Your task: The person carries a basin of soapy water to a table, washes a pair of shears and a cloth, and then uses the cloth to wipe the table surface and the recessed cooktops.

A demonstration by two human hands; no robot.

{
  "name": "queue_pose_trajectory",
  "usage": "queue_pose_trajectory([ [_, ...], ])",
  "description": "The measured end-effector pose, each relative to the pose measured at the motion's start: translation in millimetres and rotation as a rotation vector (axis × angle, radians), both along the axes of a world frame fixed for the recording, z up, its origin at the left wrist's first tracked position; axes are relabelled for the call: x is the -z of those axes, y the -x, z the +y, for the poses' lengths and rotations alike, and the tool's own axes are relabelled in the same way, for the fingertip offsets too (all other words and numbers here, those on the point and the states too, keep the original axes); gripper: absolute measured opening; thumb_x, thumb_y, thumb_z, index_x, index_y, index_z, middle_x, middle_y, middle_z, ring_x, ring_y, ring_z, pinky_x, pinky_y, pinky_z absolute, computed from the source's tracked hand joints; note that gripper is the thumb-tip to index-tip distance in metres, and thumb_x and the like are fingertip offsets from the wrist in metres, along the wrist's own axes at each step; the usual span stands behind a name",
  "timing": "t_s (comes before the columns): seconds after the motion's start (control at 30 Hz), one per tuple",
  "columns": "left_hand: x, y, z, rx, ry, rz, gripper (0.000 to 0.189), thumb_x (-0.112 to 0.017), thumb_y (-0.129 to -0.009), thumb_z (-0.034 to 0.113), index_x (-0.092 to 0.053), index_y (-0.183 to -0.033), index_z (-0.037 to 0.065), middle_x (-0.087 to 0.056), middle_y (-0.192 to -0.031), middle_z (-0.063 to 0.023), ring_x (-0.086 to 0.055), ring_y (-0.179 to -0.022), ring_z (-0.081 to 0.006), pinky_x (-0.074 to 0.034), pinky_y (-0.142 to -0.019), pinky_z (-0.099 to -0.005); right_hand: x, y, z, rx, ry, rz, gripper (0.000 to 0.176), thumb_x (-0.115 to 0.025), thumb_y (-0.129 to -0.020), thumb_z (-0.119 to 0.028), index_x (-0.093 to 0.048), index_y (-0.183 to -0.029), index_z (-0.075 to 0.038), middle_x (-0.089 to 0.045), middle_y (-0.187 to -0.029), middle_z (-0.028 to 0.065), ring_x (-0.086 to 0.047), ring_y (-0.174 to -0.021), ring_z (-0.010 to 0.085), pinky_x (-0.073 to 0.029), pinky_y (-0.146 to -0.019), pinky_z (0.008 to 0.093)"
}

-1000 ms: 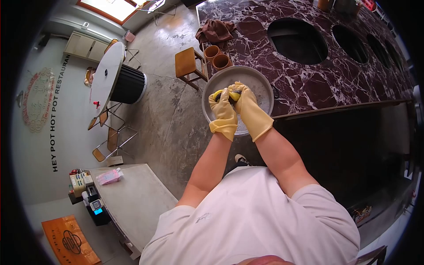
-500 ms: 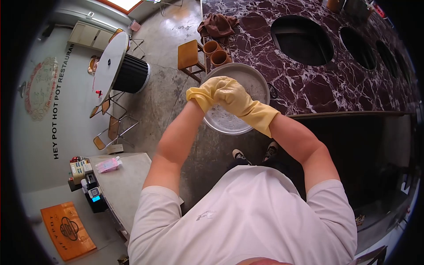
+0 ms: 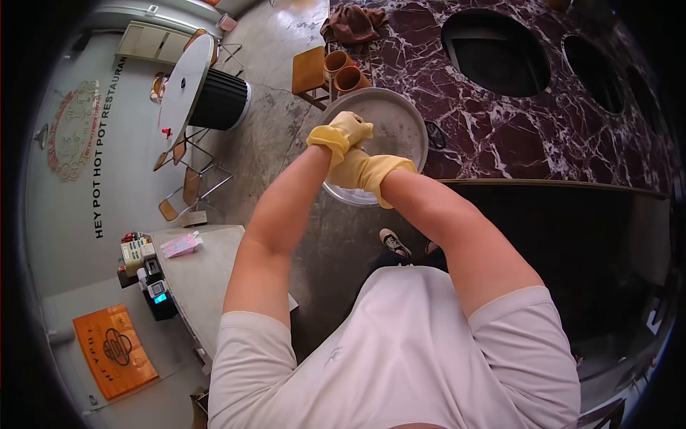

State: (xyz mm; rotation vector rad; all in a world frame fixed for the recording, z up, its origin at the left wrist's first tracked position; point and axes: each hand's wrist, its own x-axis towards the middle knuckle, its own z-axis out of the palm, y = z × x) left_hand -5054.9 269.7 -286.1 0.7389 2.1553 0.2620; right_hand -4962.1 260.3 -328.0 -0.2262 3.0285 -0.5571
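Yellow rubber gloves cover both hands, which meet over a round metal basin (image 3: 413, 121) of cloudy water at the counter's edge. My left hand (image 3: 350, 129) is closed, its fingers curled, and anything inside it is hidden. Just below and against it is my right hand (image 3: 357, 170), partly covered by the left, so its fingers cannot be made out. A dark loop (image 3: 434, 134) lies by the basin's right rim.
The marbled counter (image 3: 493, 136) has round dark openings. Two brown pots (image 3: 350, 79), a wooden stool (image 3: 309, 70) and a brown cloth (image 3: 355, 23) stand beyond the basin. At left are a round table (image 3: 187, 82) and a desk (image 3: 207, 272).
The hands have shifted from side by side to the left one above the right, and the right has moved lower and left. The head view has shifted slightly.
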Motion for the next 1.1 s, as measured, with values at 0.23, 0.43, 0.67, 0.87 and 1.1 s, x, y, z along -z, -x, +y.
queue_pose_trajectory([
  [0.23, -28, -10, -24, -0.206, -0.143, -0.101, 0.04, -0.067, -0.11, 0.037, -0.074, -0.091, 0.002, -0.069, -0.075, -0.0069, -0.062, -0.067, -0.0176, -0.049, -0.061, -0.0354, 56, 28, -17, -0.162, -0.216, 0.331, 0.029, -0.068, -0.094, -0.025, -0.078, -0.121, -0.02, -0.069, -0.147, 0.0066, -0.061, -0.139, 0.0215, -0.05, -0.114, 0.046],
  [0.43, -19, 10, -47, -0.434, -0.477, -0.72, 0.028, -0.062, -0.113, 0.025, -0.071, -0.122, 0.001, -0.075, -0.108, -0.0113, -0.073, -0.092, -0.0205, -0.063, -0.08, -0.0355, -16, -65, 39, 0.099, 0.053, 0.699, 0.034, -0.072, -0.093, -0.011, -0.076, -0.125, -0.019, -0.072, -0.126, 0.0068, -0.067, -0.117, 0.0321, -0.054, -0.105, 0.0427],
  [0.67, -8, -93, -13, -0.631, -1.042, -1.286, 0.033, -0.063, -0.107, 0.007, -0.061, -0.139, -0.002, -0.066, -0.133, -0.0212, -0.069, -0.124, -0.0343, -0.062, -0.104, -0.0522, -10, -183, 111, 1.01, 1.036, 0.821, 0.092, -0.098, -0.085, -0.037, -0.052, -0.161, -0.011, -0.062, -0.139, 0.0117, -0.059, -0.13, 0.021, -0.048, -0.113, 0.0366],
  [0.87, -10, -200, 55, -0.408, -1.096, -1.157, 0.04, -0.058, -0.096, -0.009, -0.062, -0.136, -0.006, -0.069, -0.13, -0.0193, -0.07, -0.122, -0.0272, -0.06, -0.105, -0.0403, -25, -331, 182, 1.072, 1.205, 0.469, 0.047, -0.077, -0.093, 0.007, -0.07, -0.136, -0.008, -0.074, -0.116, 0.0049, -0.07, -0.09, 0.0102, -0.058, -0.081, 0.0247],
  [1.1, 35, -314, 124, 0.057, -0.979, -0.468, 0.03, -0.059, -0.1, -0.011, -0.068, -0.128, -0.001, -0.075, -0.115, -0.0092, -0.072, -0.103, -0.0137, -0.06, -0.095, -0.0273, 16, -461, 265, 1.193, 0.634, 0.497, 0.036, -0.07, -0.099, 0.0, -0.07, -0.135, -0.002, -0.076, -0.119, 0.0067, -0.069, -0.1, 0.0113, -0.055, -0.093, 0.0287],
])
